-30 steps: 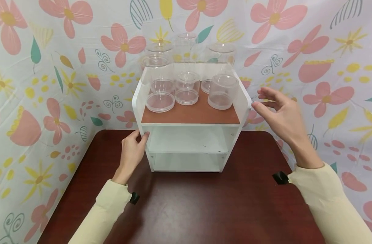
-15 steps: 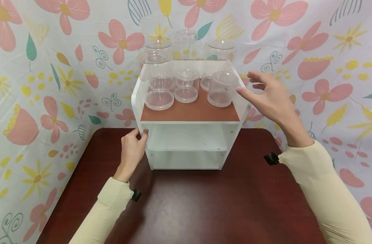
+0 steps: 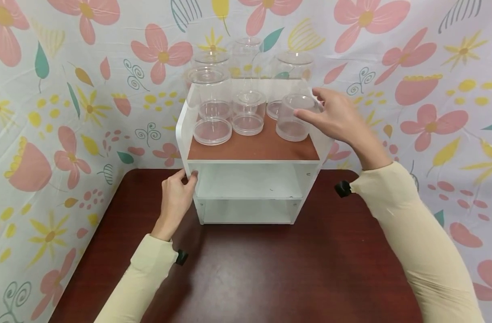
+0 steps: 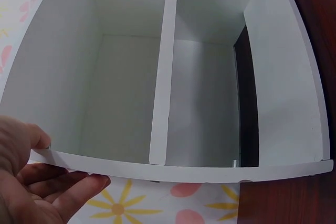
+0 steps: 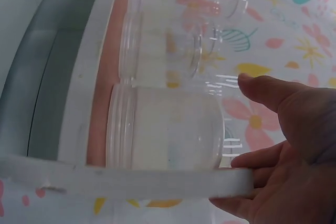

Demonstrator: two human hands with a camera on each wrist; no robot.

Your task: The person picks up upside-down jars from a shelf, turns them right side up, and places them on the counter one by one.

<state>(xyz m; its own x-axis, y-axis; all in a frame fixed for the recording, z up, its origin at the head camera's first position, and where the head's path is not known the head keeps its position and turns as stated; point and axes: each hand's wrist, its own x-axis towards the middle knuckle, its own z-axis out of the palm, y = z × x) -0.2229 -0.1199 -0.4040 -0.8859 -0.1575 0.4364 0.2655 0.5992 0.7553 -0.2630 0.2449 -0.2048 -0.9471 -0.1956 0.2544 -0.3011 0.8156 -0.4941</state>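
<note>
A small white shelf unit [image 3: 251,162] with a brown top board stands on the table. My left hand [image 3: 175,201] pinches the front edge of its left side panel [image 4: 210,174], thumb inside and fingers outside. My right hand [image 3: 339,117] hovers at the top right, thumb and fingers spread around a clear plastic jar [image 3: 292,125] at the front right of the board. Seen from the right wrist, the thumb stays apart from this jar and the fingers lie by the end of the side panel [image 5: 157,181]. Several other clear jars [image 3: 212,130] stand upright on the board.
The shelf unit's two lower compartments [image 3: 250,181] face forward. A dark red-brown table [image 3: 262,269] lies beneath. A flower-patterned cloth [image 3: 88,179] hangs close behind and at both sides.
My right hand has moved left and inward, from outside the right side panel to the front right jar. My left hand keeps its place on the shelf unit.
</note>
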